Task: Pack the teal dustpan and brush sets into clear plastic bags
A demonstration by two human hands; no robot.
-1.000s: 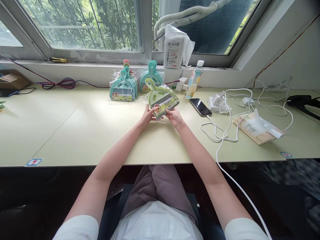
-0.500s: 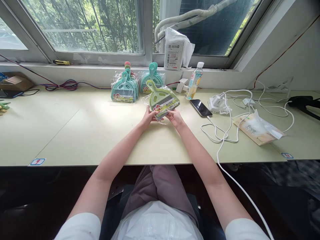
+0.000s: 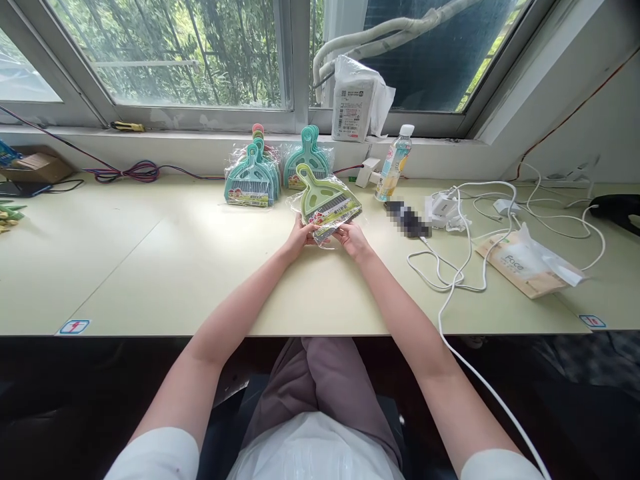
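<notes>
Between my two hands is a green dustpan and brush set (image 3: 324, 199) in clear plastic wrap, tilted with its handle toward the upper left. My left hand (image 3: 301, 237) grips its lower left edge, thumb on the front. On the lower right edge, my right hand (image 3: 351, 239) holds it the same way; some fingers are hidden behind the set. Behind it, against the wall, a stack of wrapped teal dustpan sets (image 3: 253, 177) leans at the left, with a reddish one at its back. A second teal stack (image 3: 307, 157) stands just right of that one, partly covered by the green set.
Right of my hands are a drink bottle (image 3: 395, 163), a blurred-out phone (image 3: 407, 220), a charger block (image 3: 445, 208), tangled white cables (image 3: 450, 283) and a tissue pack (image 3: 530, 263). At the far left sits a cardboard box (image 3: 43, 163). A cable coil (image 3: 135, 171) lies by the wall.
The view has shifted slightly, so the table and its things appear a little farther right and lower. Both hands still hold the green set, with almost no movement.
</notes>
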